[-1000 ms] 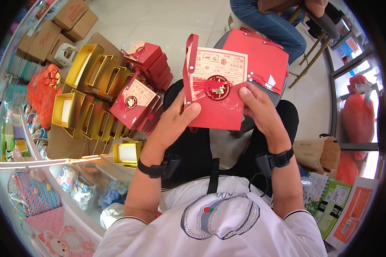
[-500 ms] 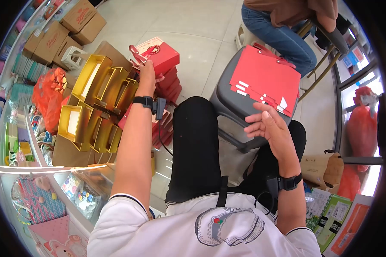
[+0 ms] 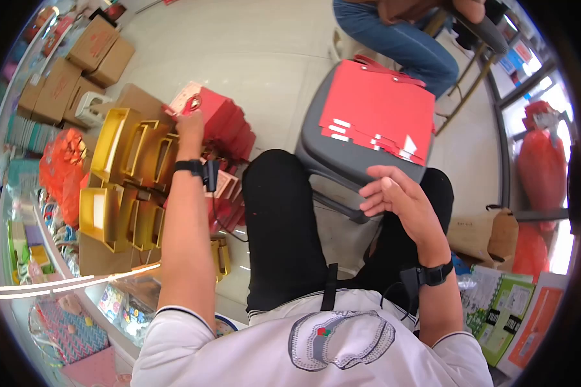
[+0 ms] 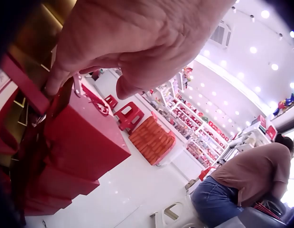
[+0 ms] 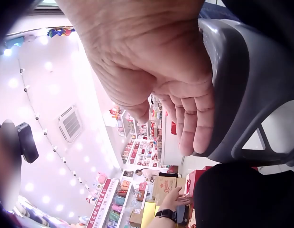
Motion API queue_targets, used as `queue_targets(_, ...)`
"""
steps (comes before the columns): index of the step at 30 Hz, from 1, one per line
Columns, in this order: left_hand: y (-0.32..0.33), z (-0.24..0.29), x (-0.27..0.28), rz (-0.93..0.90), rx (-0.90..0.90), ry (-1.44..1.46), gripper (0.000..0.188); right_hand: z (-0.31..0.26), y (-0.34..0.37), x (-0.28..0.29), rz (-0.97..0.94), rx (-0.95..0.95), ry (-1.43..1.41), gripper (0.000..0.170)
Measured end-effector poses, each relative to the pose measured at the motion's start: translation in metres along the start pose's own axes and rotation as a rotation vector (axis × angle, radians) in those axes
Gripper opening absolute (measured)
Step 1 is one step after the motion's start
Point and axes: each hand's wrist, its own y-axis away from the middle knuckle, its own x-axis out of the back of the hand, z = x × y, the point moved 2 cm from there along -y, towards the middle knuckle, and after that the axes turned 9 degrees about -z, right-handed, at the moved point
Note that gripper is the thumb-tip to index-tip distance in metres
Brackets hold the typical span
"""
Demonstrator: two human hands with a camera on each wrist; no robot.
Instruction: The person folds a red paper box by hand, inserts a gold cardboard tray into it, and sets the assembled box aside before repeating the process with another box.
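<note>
My left hand (image 3: pixel 190 129) reaches out to a stack of red gift boxes (image 3: pixel 223 116) on the floor to my left. In the left wrist view its fingertips are right at a red strap (image 4: pixel 24 84), with the thumb apart beside the red tassel (image 4: pixel 97 102) on the top box. I cannot tell whether the fingers grip the strap. My right hand (image 3: pixel 394 200) is held over my right knee, in front of the grey stool (image 3: pixel 313 138), its fingers relaxed and holding nothing. Flat red pieces (image 3: pixel 377 106) with straps and white tabs lie fanned on the stool.
Gold box trays (image 3: pixel 110 151) stand in rows left of the red stack. Cardboard boxes (image 3: pixel 93 48) and an orange plastic bag (image 3: pixel 64 161) are beyond. Another person's jeans (image 3: pixel 394 45) show past the stool. A glass display case (image 3: pixel 58 303) is at lower left, a paper bag (image 3: pixel 478 235) at right.
The red gift box that both hands held a second ago has left them. My left hand has gone out to the stack at left and stayed there; my right hand hangs free.
</note>
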Motion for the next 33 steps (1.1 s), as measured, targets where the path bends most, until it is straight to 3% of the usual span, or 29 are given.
queue_targets(1,0.033,0.025,0.008,0.029,-0.096,0.028,0.07,-0.002,0.003,0.004,0.019,0.007,0.009,0.042)
queue_targets(3,0.055,0.041,0.008,-0.081,-0.303,0.103,0.067,-0.007,0.01,0.017,0.135,0.074,0.016,0.039)
queue_targets(5,0.103,0.078,0.005,-0.209,-0.346,0.253,0.063,-0.008,0.014,0.039,0.245,0.138,0.044,0.038)
queue_targets(7,0.17,0.133,0.008,-0.491,-0.324,0.322,0.061,-0.005,0.015,0.062,0.421,0.194,0.096,0.039)
queue_targets(9,0.212,0.165,-0.005,-0.613,-0.412,0.328,0.057,-0.005,0.015,0.081,0.557,0.223,0.151,0.041)
queue_targets(11,0.219,0.178,-0.036,-0.589,-0.619,0.251,0.054,-0.003,0.013,0.094,0.604,0.23,0.177,0.047)
queue_targets(14,0.224,0.2,-0.068,-0.511,-0.701,0.197,0.051,-0.005,0.009,0.104,0.62,0.177,0.155,0.052)
queue_targets(18,0.231,0.227,-0.079,-0.662,-0.718,0.124,0.049,-0.005,0.007,0.106,0.559,0.158,0.085,0.047)
queue_targets(21,0.229,0.227,-0.083,-0.669,-0.742,-0.028,0.048,0.0,0.003,0.111,0.557,0.166,0.112,0.043)
queue_targets(24,0.225,0.216,-0.093,-0.567,-0.785,-0.039,0.047,0.001,-0.003,0.107,0.504,0.153,-0.009,0.037)
queue_targets(27,0.225,0.218,-0.092,-0.578,-0.77,-0.129,0.046,0.001,-0.005,0.111,0.665,0.235,-0.048,0.033)
queue_targets(33,0.235,0.213,-0.095,-0.41,-0.87,-0.134,0.046,0.006,0.0,0.121,0.576,0.111,0.008,0.032)
